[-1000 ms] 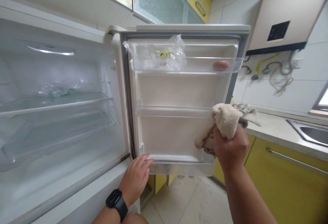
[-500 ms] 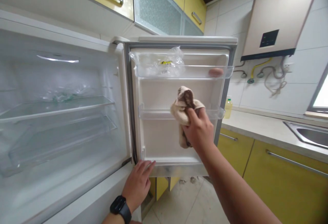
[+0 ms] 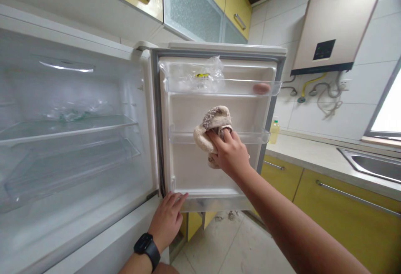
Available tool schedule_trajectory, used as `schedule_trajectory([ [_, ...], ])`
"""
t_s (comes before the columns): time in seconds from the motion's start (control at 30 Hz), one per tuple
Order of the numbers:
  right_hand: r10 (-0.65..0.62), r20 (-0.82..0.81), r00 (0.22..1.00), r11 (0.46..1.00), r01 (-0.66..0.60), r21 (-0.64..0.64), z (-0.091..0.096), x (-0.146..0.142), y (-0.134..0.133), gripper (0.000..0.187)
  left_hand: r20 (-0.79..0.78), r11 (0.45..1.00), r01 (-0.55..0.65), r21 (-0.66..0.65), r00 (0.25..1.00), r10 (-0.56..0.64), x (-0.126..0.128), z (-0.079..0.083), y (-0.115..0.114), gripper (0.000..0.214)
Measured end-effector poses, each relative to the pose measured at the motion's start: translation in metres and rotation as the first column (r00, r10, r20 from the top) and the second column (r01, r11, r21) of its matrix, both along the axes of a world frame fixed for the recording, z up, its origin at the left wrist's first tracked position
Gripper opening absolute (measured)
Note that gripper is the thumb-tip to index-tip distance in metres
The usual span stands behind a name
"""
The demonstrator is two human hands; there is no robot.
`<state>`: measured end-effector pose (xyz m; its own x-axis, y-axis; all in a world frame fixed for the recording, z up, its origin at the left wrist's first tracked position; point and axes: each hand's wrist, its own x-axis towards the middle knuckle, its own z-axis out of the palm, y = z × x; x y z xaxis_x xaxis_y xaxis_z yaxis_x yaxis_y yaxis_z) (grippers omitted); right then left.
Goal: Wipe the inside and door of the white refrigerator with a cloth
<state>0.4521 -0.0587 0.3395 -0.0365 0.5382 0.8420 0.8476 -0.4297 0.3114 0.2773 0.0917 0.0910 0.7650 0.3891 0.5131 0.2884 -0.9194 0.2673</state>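
A bunched beige and brown cloth (image 3: 205, 138) is in the grip of my right hand (image 3: 232, 153), in front of the middle shelf of the open fridge door (image 3: 200, 167). Whether the cloth touches the shelf I cannot tell. My left hand (image 3: 167, 217), with a black watch on its wrist, lies at the lower hinge-side corner of the door, its fingers stretched out and holding nothing. On the door's top shelf (image 3: 234, 87) are a clear plastic bag (image 3: 192, 75) with a yellow mark and a reddish-brown oval thing (image 3: 261, 88).
To the left, the fridge compartment (image 3: 78, 163) has a glass shelf (image 3: 103, 128) with a crumpled clear bag (image 3: 75, 111) on it, above a clear drawer. A countertop (image 3: 300, 148) with a sink (image 3: 372, 161) and a yellow bottle (image 3: 274, 132) stands right of the door.
My right hand has moved left with the cloth, which now spreads more across the middle shelf's front. My left hand stays at the door's lower corner. The view has shifted slightly.
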Motion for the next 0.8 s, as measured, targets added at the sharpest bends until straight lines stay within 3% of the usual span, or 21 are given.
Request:
schedule_trajectory([
  [0.07,-0.052,-0.021,0.998,0.998,0.053,0.045,0.009,0.016,-0.016,0.050,-0.006,1.000,0.006,-0.006,1.000,-0.006,-0.001,0.002,0.000,0.073],
  [0.17,-0.144,-0.104,0.984,0.958,0.165,0.233,0.020,0.042,-0.032,0.045,-0.006,1.000,0.017,-0.022,1.000,-0.017,-0.001,0.005,-0.001,0.073],
  [0.27,-0.138,-0.159,0.978,0.930,0.183,0.319,0.015,0.046,-0.028,0.042,-0.010,0.999,0.009,-0.038,1.000,-0.010,0.001,0.004,-0.001,0.073],
  [0.37,-0.031,-0.080,0.996,0.990,0.042,0.137,0.001,0.021,-0.008,0.039,-0.033,0.999,-0.018,-0.044,0.999,0.016,0.004,-0.001,0.001,0.076],
  [0.47,0.115,-0.019,0.993,0.993,-0.116,-0.037,0.006,-0.007,0.005,0.047,-0.037,1.000,-0.016,-0.021,0.999,0.015,0.006,-0.006,0.004,0.078],
  [0.57,0.158,0.022,0.987,0.987,-0.159,0.035,0.044,-0.012,0.003,0.046,-0.027,1.000,-0.008,-0.007,1.000,0.008,0.006,-0.009,0.005,0.080],
  [0.7,0.090,0.084,0.992,0.915,-0.115,0.387,0.108,0.001,0.008,0.043,0.005,1.000,0.005,0.003,1.000,-0.005,0.006,-0.010,0.005,0.081],
  [0.8,0.083,0.115,0.990,0.913,-0.122,0.389,0.128,-0.003,0.030,0.043,0.013,1.000,0.004,0.009,1.000,-0.004,0.007,-0.014,0.006,0.081],
])
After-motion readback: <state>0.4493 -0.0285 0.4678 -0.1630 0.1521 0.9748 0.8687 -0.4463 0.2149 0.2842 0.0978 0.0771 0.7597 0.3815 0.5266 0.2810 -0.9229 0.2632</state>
